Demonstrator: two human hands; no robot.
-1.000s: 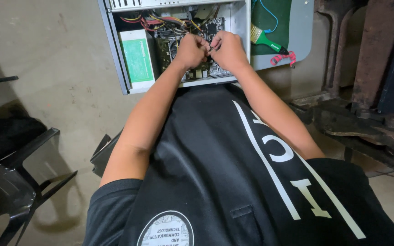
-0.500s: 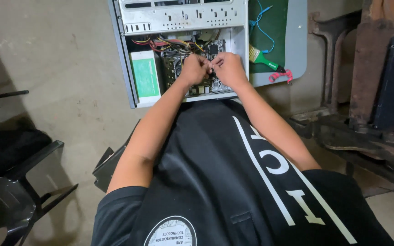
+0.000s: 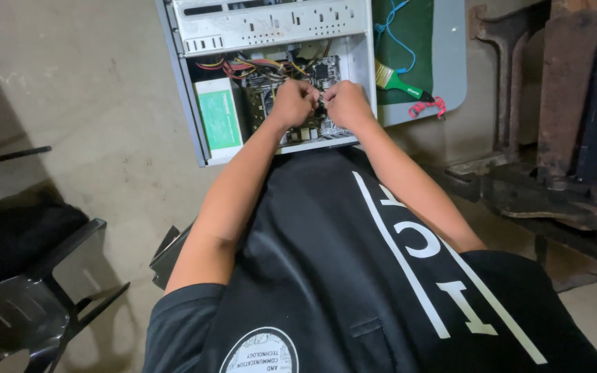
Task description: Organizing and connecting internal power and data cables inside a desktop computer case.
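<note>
While both hands worked inside the open case [image 3: 188,103] at upper centre, left hand [image 3: 293,102] and right hand [image 3: 345,105] pinched a small connector [image 3: 321,101] over the motherboard [image 3: 271,103]; seating it likely demanded careful alignment.

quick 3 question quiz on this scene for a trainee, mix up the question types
1. True or false: both hands are inside the open computer case.
2. Which lies on the green mat to the right of the case? A) a pair of pliers B) a green-handled brush C) a hammer
3. Fill in: the box with the green face sits to the ___ of the left hand.

Key
1. True. The left hand and the right hand meet close together over the circuit board; what they pinch is too small to tell.
2. B, the green-handled brush.
3. Left.
</note>
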